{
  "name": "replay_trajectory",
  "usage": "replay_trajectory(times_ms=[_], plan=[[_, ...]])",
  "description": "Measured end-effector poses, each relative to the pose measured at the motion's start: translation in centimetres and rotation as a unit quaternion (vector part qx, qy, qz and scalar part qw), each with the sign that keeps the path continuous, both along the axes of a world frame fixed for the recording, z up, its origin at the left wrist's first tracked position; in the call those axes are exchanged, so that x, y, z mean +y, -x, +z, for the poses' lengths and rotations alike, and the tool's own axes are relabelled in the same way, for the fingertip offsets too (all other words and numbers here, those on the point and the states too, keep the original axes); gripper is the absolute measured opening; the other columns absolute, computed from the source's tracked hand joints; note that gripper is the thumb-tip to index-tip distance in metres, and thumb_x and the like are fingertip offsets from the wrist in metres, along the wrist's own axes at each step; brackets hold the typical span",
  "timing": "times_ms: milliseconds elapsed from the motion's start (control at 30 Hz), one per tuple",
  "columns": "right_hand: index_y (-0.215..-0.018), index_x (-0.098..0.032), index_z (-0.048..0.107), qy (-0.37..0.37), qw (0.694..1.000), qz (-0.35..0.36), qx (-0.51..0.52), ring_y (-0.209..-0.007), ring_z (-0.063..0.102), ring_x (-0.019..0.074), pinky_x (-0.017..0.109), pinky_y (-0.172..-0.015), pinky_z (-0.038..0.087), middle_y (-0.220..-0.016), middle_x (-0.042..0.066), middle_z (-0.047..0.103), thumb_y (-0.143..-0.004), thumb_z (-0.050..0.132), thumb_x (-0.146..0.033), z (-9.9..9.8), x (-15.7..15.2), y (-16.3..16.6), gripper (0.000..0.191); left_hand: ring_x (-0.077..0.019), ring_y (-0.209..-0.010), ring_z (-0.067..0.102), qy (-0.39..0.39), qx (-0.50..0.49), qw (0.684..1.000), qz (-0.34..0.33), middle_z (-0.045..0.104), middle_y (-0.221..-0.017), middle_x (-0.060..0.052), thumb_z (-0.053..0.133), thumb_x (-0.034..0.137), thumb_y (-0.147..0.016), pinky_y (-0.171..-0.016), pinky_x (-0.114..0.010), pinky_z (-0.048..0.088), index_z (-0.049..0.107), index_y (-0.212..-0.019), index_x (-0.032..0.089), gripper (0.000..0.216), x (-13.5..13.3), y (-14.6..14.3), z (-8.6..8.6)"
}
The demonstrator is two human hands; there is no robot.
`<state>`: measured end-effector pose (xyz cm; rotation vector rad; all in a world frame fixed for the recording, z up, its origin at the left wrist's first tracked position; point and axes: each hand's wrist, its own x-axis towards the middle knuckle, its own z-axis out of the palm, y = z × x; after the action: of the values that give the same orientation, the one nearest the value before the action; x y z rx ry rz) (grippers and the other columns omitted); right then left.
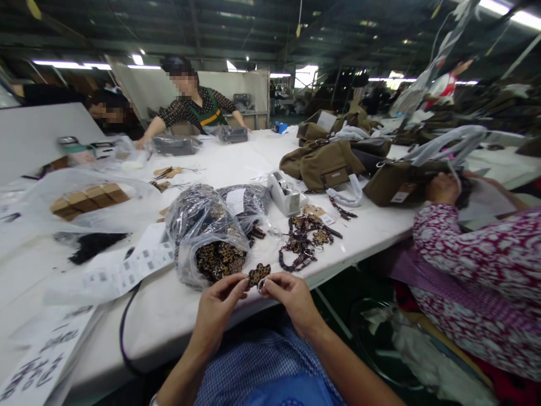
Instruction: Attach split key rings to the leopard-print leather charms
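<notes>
My left hand (222, 299) pinches the left edge of a leopard-print, flower-shaped charm (259, 273) at the table's front edge. At the charm's right side, the fingers of my right hand (291, 294) are closed on a silvery metal ring (261, 285). Whether the ring is joined to the charm is too small to tell. Just behind my left hand lies an open clear plastic bag (186, 248) full of similar charms. A pile of dark beaded-looking straps and charms (302, 239) lies beyond my right hand.
A tape dispenser (284, 194) stands behind the pile. Olive bags (329, 163) lie back right, where a co-worker's hand (443, 189) touches one. Barcode label sheets (127, 270) and a plastic bag of brown cardboard pieces (91, 200) are on the left. Another person (198, 107) works across the table.
</notes>
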<state>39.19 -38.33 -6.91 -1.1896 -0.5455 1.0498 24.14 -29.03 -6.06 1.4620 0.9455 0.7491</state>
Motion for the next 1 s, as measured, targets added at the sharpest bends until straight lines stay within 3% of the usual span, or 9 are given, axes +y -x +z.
replay_trajectory(times_ms=[167, 233, 300, 367, 467, 600, 800, 1000], plan=[[-0.079, -0.015, 0.073, -0.003, 1.0, 0.024, 0.008, -0.068, 0.067, 0.0164, 0.03, -0.073, 0.057, -0.071, 0.004, 0.072, -0.069, 0.08, -0.045, 0.2, 0.1, 0.5, 0.033, -0.0162, -0.082, 0.063, 0.066, -0.098, 0.993, 0.006, 0.068, -0.084, -0.002, 0.072, 0.037, -0.077, -0.081, -0.026, 0.053, 0.07, -0.088, 0.016, 0.024, -0.4, -0.1, 0.2], [-0.079, -0.015, 0.073, -0.005, 1.0, 0.02, 0.008, -0.072, 0.067, 0.017, 0.03, -0.073, 0.058, -0.08, 0.005, 0.073, -0.069, 0.08, -0.044, 0.3, 0.1, 0.5, 0.032, -0.0165, -0.089, 0.063, 0.078, -0.133, 0.988, 0.001, 0.067, -0.088, -0.001, 0.071, 0.035, -0.079, -0.086, -0.026, 0.052, 0.068, -0.086, 0.017, 0.019, -0.4, -0.1, 0.2], [-0.079, -0.016, 0.072, -0.006, 1.0, -0.002, 0.005, -0.079, 0.067, 0.0176, 0.03, -0.072, 0.059, -0.098, 0.007, 0.072, -0.068, 0.08, -0.043, 0.3, 0.1, 0.5, 0.031, -0.0184, -0.102, 0.061, 0.056, -0.143, 0.988, -0.001, 0.067, -0.101, -0.002, 0.068, 0.034, -0.082, -0.093, -0.028, 0.049, 0.065, -0.086, 0.018, 0.016, -0.4, 0.0, 0.4], [-0.081, -0.016, 0.069, -0.006, 1.0, -0.028, 0.001, -0.081, 0.067, 0.0177, 0.028, -0.068, 0.059, -0.103, 0.008, 0.07, -0.07, 0.079, -0.043, 0.5, 0.0, 0.2, 0.031, -0.0197, -0.111, 0.058, 0.014, -0.116, 0.993, -0.007, 0.066, -0.111, -0.004, 0.064, 0.035, -0.086, -0.098, -0.029, 0.046, 0.064, -0.088, 0.019, 0.016, -0.4, 0.2, 0.7], [-0.086, -0.017, 0.062, -0.005, 1.0, -0.024, -0.01, -0.066, 0.067, 0.0158, 0.023, -0.053, 0.055, -0.08, 0.004, 0.071, -0.075, 0.073, -0.047, 0.9, -0.2, -0.1, 0.034, -0.0195, -0.103, 0.062, -0.047, -0.043, 0.997, -0.046, 0.069, -0.107, -0.005, 0.061, 0.037, -0.089, -0.094, -0.03, 0.047, 0.065, -0.092, 0.019, 0.019, -0.5, 0.4, 1.2], [-0.093, -0.018, 0.059, 0.007, 0.995, -0.003, -0.101, -0.043, 0.058, 0.0112, 0.019, -0.04, 0.045, -0.061, -0.001, 0.067, -0.084, 0.064, -0.048, 1.4, -0.4, 0.1, 0.032, -0.0198, -0.094, 0.065, -0.132, 0.012, 0.986, -0.097, 0.071, -0.096, -0.005, 0.064, 0.035, -0.086, -0.087, -0.029, 0.05, 0.071, -0.087, 0.02, 0.017, -1.0, 0.1, 1.5], [-0.088, -0.018, 0.061, 0.035, 0.986, 0.005, -0.162, -0.037, 0.052, 0.0091, 0.017, -0.038, 0.04, -0.053, -0.003, 0.063, -0.085, 0.061, -0.046, 1.8, -0.7, 0.8, 0.028, -0.0202, -0.085, 0.068, -0.191, 0.024, 0.977, -0.096, 0.074, -0.089, -0.005, 0.065, 0.033, -0.085, -0.084, -0.03, 0.053, 0.074, -0.082, 0.021, 0.015, -1.4, 0.0, 1.3], [-0.08, -0.017, 0.055, 0.044, 0.993, 0.061, -0.094, -0.033, 0.044, 0.0061, 0.015, -0.034, 0.032, -0.049, -0.004, 0.058, -0.083, 0.062, -0.05, 2.0, -0.9, 0.8, 0.034, -0.019, -0.079, 0.069, -0.181, 0.014, 0.978, -0.103, 0.075, -0.084, -0.005, 0.066, 0.03, -0.083, -0.076, -0.027, 0.055, 0.076, -0.08, 0.021, 0.014, -1.4, 0.1, 1.4]])
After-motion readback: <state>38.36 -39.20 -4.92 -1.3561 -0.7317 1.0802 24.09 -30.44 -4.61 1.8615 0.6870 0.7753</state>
